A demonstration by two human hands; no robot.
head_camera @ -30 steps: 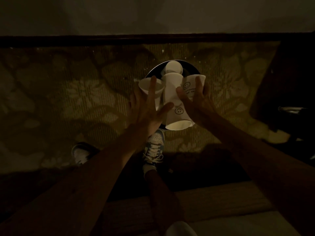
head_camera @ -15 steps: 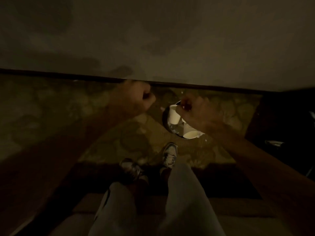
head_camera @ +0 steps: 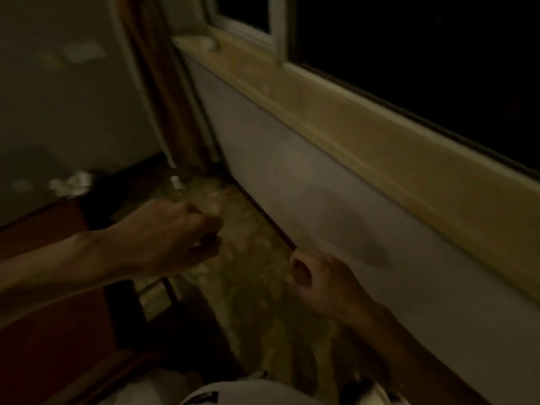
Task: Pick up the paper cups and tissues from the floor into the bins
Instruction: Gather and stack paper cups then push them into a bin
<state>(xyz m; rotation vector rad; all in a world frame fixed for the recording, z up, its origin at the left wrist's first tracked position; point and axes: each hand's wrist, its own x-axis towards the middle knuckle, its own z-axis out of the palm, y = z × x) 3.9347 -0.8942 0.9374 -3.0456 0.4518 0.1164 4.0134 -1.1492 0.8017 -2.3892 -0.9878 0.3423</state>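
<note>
The view is dark and blurred. My left hand (head_camera: 175, 235) hangs over the patterned carpet (head_camera: 248, 276) with its fingers curled, and I see nothing in it. My right hand (head_camera: 318, 276) is held as a fist near the base of the wall, also with nothing visible in it. A crumpled white wad, probably tissue (head_camera: 73, 184), lies at the far left beyond my left forearm. Another small white scrap (head_camera: 175, 181) sits in the floor corner by the curtain. No bin or paper cups are in view.
A white wall panel (head_camera: 336, 200) runs under a pale window sill (head_camera: 365, 112) and a dark window on the right. A brown curtain (head_camera: 163, 92) hangs in the corner. Dark reddish furniture (head_camera: 43, 331) fills the lower left. My pale trouser legs show at the bottom edge.
The view has swung left and up, from the bin with the cups to the corner under the window. Both hands have left the cups and curled up.
</note>
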